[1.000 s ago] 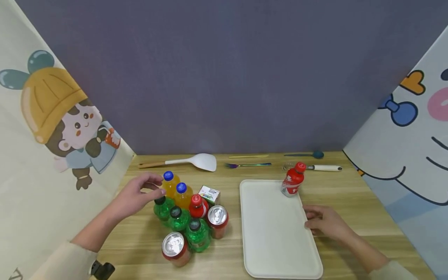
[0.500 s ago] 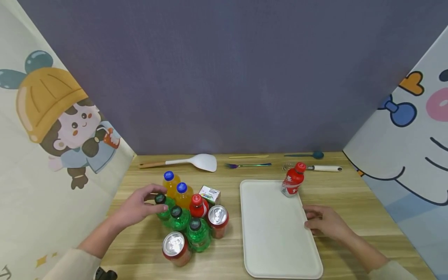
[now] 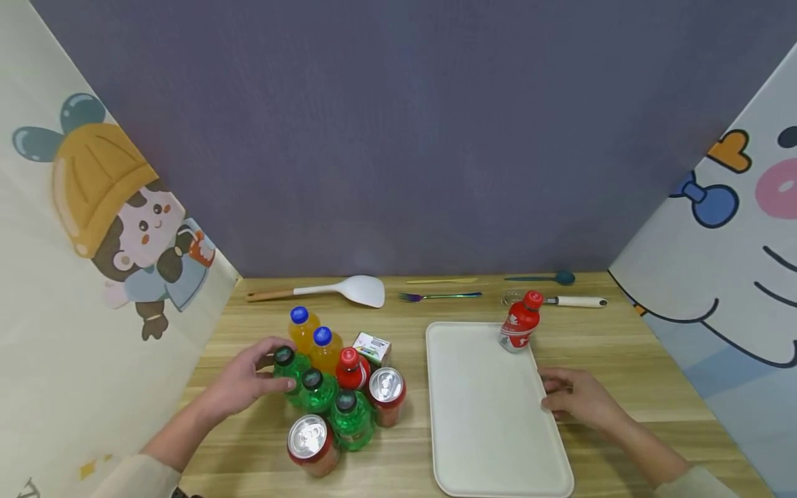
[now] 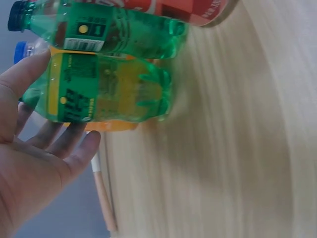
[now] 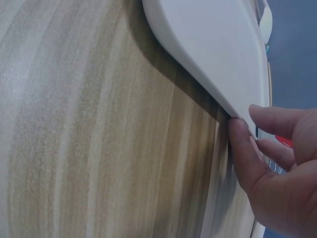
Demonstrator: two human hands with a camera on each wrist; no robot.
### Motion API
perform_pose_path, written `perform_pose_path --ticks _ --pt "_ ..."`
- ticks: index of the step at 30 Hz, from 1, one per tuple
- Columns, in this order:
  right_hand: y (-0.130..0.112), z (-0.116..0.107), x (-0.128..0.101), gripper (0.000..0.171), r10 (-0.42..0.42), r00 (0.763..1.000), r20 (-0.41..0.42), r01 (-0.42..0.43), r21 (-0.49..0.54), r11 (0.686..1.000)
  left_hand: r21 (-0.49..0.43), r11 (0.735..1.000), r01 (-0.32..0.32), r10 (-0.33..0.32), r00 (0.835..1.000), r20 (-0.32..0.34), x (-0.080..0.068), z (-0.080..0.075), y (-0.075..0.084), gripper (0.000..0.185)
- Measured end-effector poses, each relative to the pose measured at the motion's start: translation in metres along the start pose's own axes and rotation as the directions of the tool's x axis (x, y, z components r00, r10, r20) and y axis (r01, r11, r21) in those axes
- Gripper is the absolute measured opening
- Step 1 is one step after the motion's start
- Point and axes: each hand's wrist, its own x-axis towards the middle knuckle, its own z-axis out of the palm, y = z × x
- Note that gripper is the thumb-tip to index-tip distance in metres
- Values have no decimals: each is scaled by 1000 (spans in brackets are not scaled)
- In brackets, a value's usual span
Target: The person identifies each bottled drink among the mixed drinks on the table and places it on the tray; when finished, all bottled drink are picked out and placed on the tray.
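My left hand (image 3: 249, 379) reaches round the leftmost green soda bottle (image 3: 294, 368), thumb on the near side, fingers on the far side. In the left wrist view the thumb (image 4: 27, 74) overlaps the upper part of that bottle. Two more green bottles, two orange juice bottles with blue caps (image 3: 325, 351), a red bottle (image 3: 352, 370), a small white box (image 3: 373, 346) and two cans (image 3: 310, 443) stand close around it. My right hand (image 3: 582, 398) pinches the right rim of the white tray (image 3: 492, 415). Another red bottle (image 3: 519, 324) stands at the tray's far right corner.
Along the back of the wooden table (image 3: 398, 477) lie a white spatula (image 3: 361, 289), a gold knife (image 3: 442, 281), a rainbow-coloured fork (image 3: 442, 296), a dark spoon (image 3: 563, 277) and a whisk (image 3: 579, 301). A grey-purple wall panel (image 3: 405, 138) rises behind them.
My left hand has come down and forward from above the bottles to surround the leftmost green bottle. The right hand stays at the tray's rim.
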Motion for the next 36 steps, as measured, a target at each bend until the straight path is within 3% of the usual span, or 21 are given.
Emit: perform_pose_path --ticks 9,17,27,36 --pt "2 0 1 67 -3 1000 6 3 15 1000 -25 1000 14 -15 999 -52 -2 10 -10 62" --pt "2 -1 1 65 -4 1000 8 4 14 1000 -29 999 -31 28 994 -103 -5 15 -18 58" --pt "3 -2 0 67 -13 1000 19 13 38 999 -47 998 -29 21 987 -162 -7 17 -16 58" --pt "5 -3 1 65 -16 999 36 13 74 997 -28 999 -14 9 984 -176 -8 11 -15 60"
